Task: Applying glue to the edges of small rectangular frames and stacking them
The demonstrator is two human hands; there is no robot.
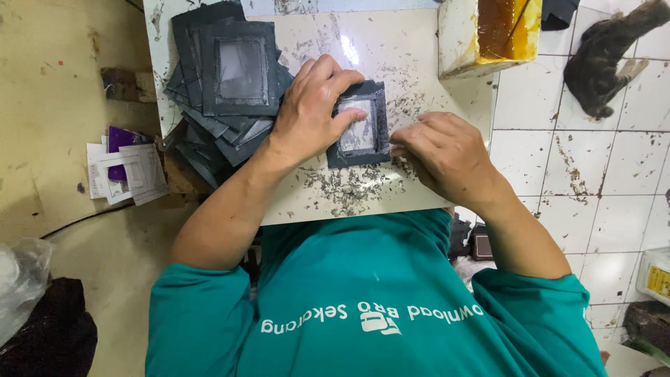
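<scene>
Left hand (310, 108) flat and open, pressing dark window-frame piece (359, 126) at frame centre on the desk (412, 63). Right hand (447, 157) pinching its right edge, fingers curled. Long axis running top to bottom.

We log this as a small leather-goods workshop: a scuffed white counter (391, 42) strewn with dark trimmings (345, 188), a stack of cut grey window frames (223, 84), a glue-stained tub (488, 31) and a grimy tiled floor (600, 160).
</scene>
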